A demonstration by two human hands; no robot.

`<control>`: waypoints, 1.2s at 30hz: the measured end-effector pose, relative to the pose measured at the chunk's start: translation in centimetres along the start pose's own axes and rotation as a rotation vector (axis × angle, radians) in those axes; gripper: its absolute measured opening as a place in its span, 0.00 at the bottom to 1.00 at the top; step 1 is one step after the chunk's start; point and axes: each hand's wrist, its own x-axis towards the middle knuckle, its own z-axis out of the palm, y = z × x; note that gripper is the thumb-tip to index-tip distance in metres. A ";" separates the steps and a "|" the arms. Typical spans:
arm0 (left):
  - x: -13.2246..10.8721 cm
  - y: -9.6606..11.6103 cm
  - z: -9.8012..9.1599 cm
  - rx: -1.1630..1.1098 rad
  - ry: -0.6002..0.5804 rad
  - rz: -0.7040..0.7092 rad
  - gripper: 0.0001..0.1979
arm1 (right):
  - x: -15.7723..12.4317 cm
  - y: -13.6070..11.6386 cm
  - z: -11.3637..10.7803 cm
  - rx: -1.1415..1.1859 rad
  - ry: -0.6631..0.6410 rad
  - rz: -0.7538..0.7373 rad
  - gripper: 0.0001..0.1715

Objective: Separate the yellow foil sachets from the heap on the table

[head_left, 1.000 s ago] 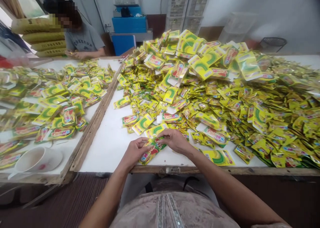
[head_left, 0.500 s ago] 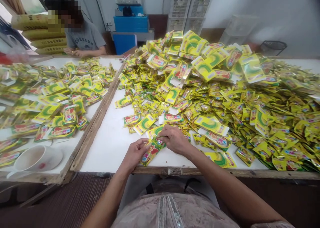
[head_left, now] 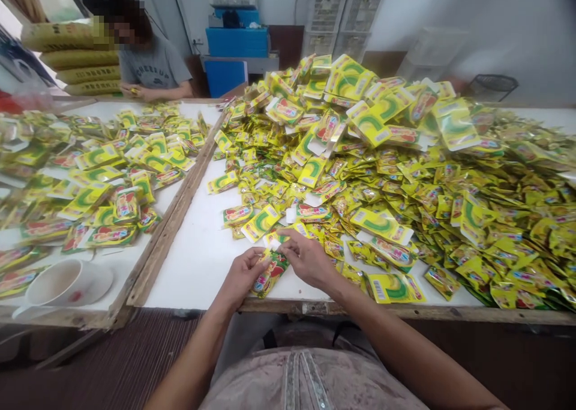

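At the near edge of the white bench (head_left: 193, 248): a yellow-and-green packet (head_left: 272, 275) with red print, slanted between the two hands, its lower end close to the wooden rim (head_left: 369, 309).
Left hand (head_left: 242, 274): thumb and fingers closed on the packet's left side.
Right hand (head_left: 311, 260): fingers bent and narrow at the packet's upper end, beside a white flap (head_left: 274, 243); cannot tell whether they pinch it.
Heap (head_left: 382, 176): many small yellow sachets beyond and to the right, larger yellow boxes lying over the top.
Flat yellow box (head_left: 396, 288): barcode up, right of the right hand, near the rim.
Wooden strip (head_left: 180, 206): marks off a left section with more packets, loosely spread.
White cup (head_left: 63, 285): upright, near corner of that section.
Co-worker (head_left: 155, 68): grey lettered T-shirt, at the far side; yellow sacks (head_left: 87, 74) stacked nearby.
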 end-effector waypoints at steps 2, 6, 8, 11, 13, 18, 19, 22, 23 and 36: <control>0.0 0.0 -0.1 -0.008 -0.012 0.001 0.19 | -0.1 -0.3 0.0 0.039 -0.049 0.003 0.24; 0.1 -0.1 -0.1 0.010 -0.006 0.001 0.20 | 0.1 -0.3 -0.1 0.047 -0.147 0.014 0.34; 0.1 -0.1 -0.1 0.029 -0.002 -0.003 0.20 | 0.3 -0.2 0.1 0.018 -0.177 0.032 0.37; -0.1 0.1 -0.1 0.058 -0.023 -0.007 0.20 | 0.8 0.0 0.7 0.012 -0.199 0.049 0.40; -0.1 0.3 -0.2 0.093 -0.035 -0.022 0.21 | 1.2 0.2 1.0 0.082 -0.212 0.059 0.39; 0.0 0.6 -0.4 0.369 -0.064 0.009 0.24 | 1.0 1.0 1.1 0.309 -0.117 0.169 0.34; 0.1 0.5 -0.4 0.424 -0.053 0.024 0.22 | 0.9 1.0 1.0 0.307 -0.093 0.181 0.33; 0.4 -0.1 -0.3 0.451 -0.025 0.026 0.18 | 0.6 1.0 0.6 0.275 -0.092 0.172 0.34; 0.5 -0.3 -0.3 0.423 -0.031 0.018 0.17 | 0.6 0.9 0.5 0.271 -0.114 0.169 0.35; 0.5 -0.4 0.3 0.215 -0.027 -0.045 0.17 | 0.6 0.0 2.4 0.232 0.043 0.129 0.23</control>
